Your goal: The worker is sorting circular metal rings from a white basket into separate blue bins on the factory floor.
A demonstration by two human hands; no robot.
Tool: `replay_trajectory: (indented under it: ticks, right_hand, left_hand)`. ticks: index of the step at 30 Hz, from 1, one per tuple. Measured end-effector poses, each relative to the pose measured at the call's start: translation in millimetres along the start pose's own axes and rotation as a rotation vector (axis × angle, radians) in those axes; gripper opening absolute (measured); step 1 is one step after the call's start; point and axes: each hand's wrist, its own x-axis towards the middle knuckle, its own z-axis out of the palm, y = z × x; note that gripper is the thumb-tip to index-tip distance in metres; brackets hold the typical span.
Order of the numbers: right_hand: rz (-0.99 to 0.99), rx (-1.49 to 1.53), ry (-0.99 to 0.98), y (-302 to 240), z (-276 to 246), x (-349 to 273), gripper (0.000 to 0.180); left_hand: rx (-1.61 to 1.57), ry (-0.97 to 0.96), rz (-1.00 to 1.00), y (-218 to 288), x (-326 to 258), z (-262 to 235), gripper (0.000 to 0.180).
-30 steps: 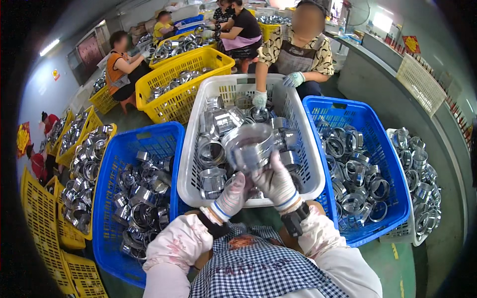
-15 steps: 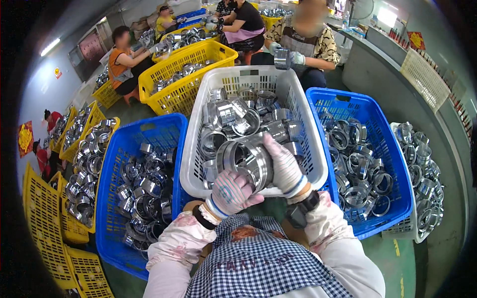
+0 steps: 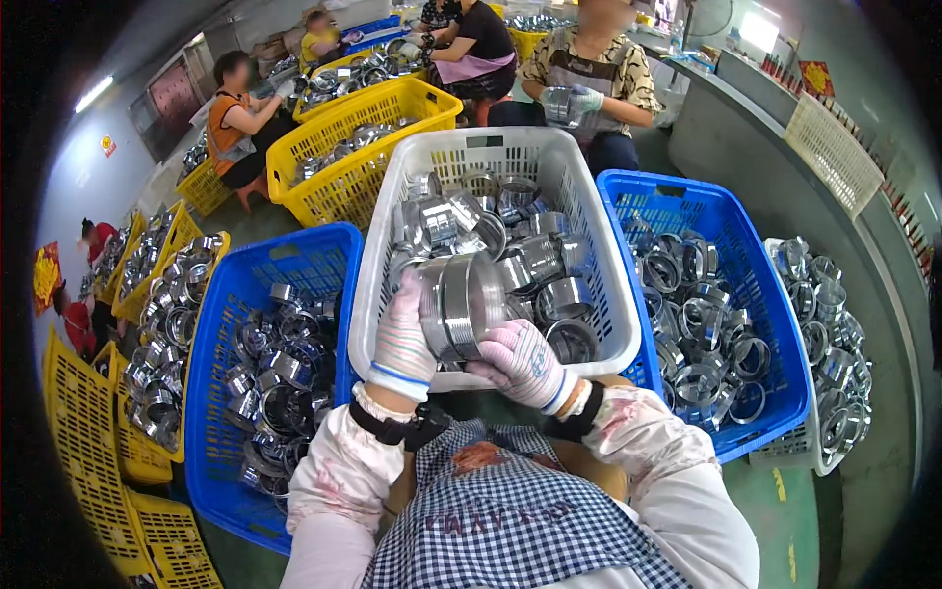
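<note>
Between my two gloved hands is a wide, shiny metal ring [image 3: 459, 306] with ridged bands round its outside. It is held up over the near end of a white crate [image 3: 628, 339]. My left hand [image 3: 403, 329] presses against the ring's left side, its fingers partly hidden by the ring. At the lower right edge, my right hand [image 3: 523, 361] grips with bent fingers. Both gloves are white knit with coloured stripes. Loose metal rings [image 3: 535, 260] lie piled in the crate beyond my hands.
Blue crates of metal rings stand left [image 3: 211, 393] and right [image 3: 721, 191] of the white one. A yellow crate [image 3: 343, 196] is further back. More full crates line both sides. Several people sit working behind; one facing me [image 3: 599, 74] holds a metal part.
The ring has turned in my hands and shifted slightly left. My left hand has moved up along its left side, while my right hand has dropped to its lower right edge.
</note>
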Motion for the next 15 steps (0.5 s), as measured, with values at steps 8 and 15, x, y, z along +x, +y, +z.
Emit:
replay_trajectory:
  ticks: [8,15]
  right_hand:
    - [1.131,1.371,0.351,-23,-43,51,0.054]
    - [0.071,-0.042,-0.367,8,-32,-2,0.018]
  left_hand:
    - [1.630,-0.300,1.221,-39,-34,4,0.029]
    - [0.345,0.381,0.429,11,-11,-2,0.039]
